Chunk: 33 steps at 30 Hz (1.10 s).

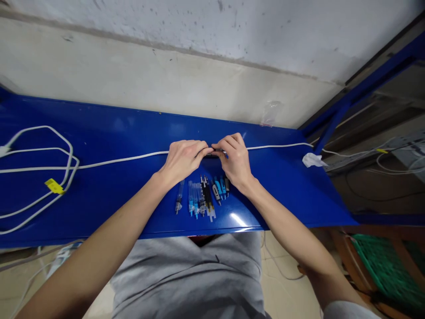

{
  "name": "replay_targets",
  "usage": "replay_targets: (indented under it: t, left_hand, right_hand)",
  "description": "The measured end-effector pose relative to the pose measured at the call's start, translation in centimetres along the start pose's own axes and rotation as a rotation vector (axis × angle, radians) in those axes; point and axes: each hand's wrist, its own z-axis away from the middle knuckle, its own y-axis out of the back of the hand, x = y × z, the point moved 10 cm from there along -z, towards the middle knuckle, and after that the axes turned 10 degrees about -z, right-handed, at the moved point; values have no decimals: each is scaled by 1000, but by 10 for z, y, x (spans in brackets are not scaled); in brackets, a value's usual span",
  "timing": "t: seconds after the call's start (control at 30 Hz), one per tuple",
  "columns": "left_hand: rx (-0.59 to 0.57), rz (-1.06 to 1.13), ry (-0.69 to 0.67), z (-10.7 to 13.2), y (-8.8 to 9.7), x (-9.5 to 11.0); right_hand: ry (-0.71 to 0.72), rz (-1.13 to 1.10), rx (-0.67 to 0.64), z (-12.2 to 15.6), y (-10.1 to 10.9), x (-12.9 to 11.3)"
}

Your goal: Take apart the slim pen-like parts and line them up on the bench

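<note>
My left hand (pixel 186 160) and my right hand (pixel 235 160) meet above the blue shelf, fingertips almost touching. Both pinch at a small dark pen part (pixel 217 150); the fingers cover most of it, so I cannot tell if it is one piece or two. Below the hands lie loose pen parts in a row: a single clear barrel (pixel 179 197) at the left, several clear barrels with blue or black ends (pixel 195 200), thin refills with dark tips (pixel 208 198), and short blue and grey front sections (pixel 218 189) near my right wrist.
A white cable (pixel 133 158) runs across the blue shelf (pixel 116 212) behind my hands, with loops and a yellow tag (pixel 55 186) at the left. Crumpled white tissue (pixel 314 160) lies by the right end. A wall (pixel 166 75) closes off the back; a blue post (pixel 332 126) rises at right.
</note>
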Motion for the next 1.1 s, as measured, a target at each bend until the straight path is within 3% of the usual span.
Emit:
replay_targets:
  t: [0.3,0.43,0.57,0.77,1.0,1.1]
  left_hand:
    - [-30,-112,-81,0,-4,8]
    - [-13,-176,-89,1,-2,1]
    - [-65,-159,-2,3,-2,-12]
    - [-65,-48,14,7,0,-10]
    - [-26,-22,-75,6,2,0]
    - [4,-21,-53,6,6,-6]
  right_hand:
    - [1,79,-78,2,-15,3]
    - [-33,130,-172,5,-31,2]
    - [-36,165,-218,6,-40,2]
    - [-5,158,-192,5,-30,3]
    - [18,131,-182,4,-22,3]
    - [13,92,-124,1,-8,12]
